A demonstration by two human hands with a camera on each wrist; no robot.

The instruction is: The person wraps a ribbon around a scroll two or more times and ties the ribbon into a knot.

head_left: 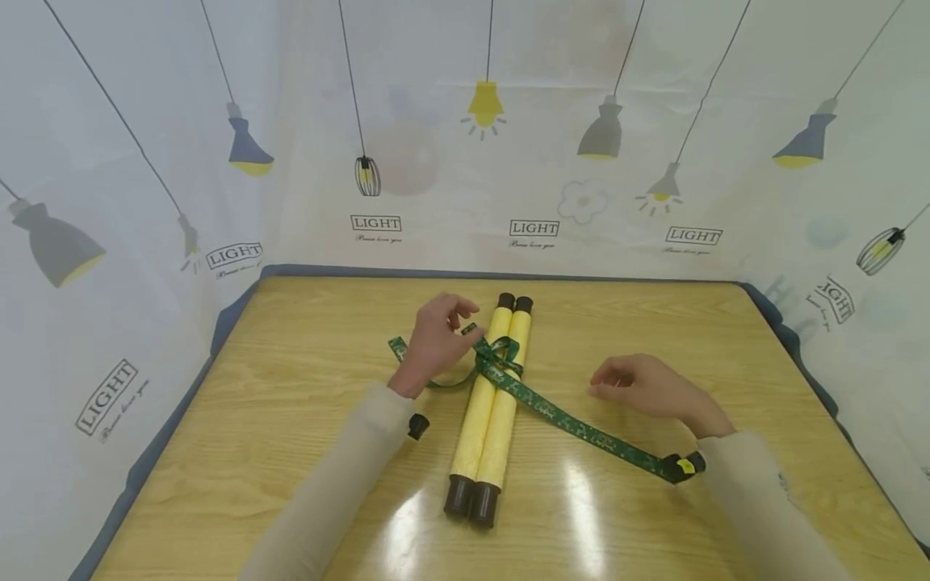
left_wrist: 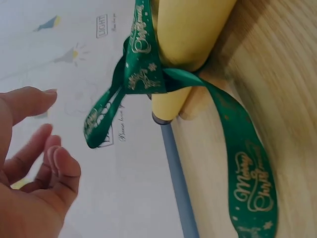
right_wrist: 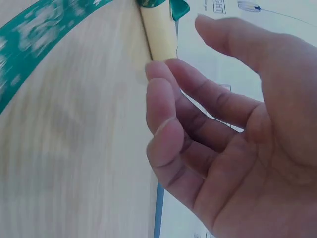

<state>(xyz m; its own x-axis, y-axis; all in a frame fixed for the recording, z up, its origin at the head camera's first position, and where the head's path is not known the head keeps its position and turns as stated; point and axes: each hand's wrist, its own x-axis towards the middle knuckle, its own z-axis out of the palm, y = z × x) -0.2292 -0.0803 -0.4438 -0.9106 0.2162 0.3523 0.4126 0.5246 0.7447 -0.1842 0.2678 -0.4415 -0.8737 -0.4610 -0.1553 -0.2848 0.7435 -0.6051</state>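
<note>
A: Head view? Two yellow rolls [head_left: 492,403] lie side by side mid-counter [head_left: 291,452], a green ribbon [head_left: 508,373] knotted round them; both hands relaxed, holding nothing.

B: Left wrist view: left hand [left_wrist: 29,183] beside the knot's short tail. Right wrist view: right hand [right_wrist: 233,134] empty. Knot seems half-tied; each hand probably needs a tail next.
</note>
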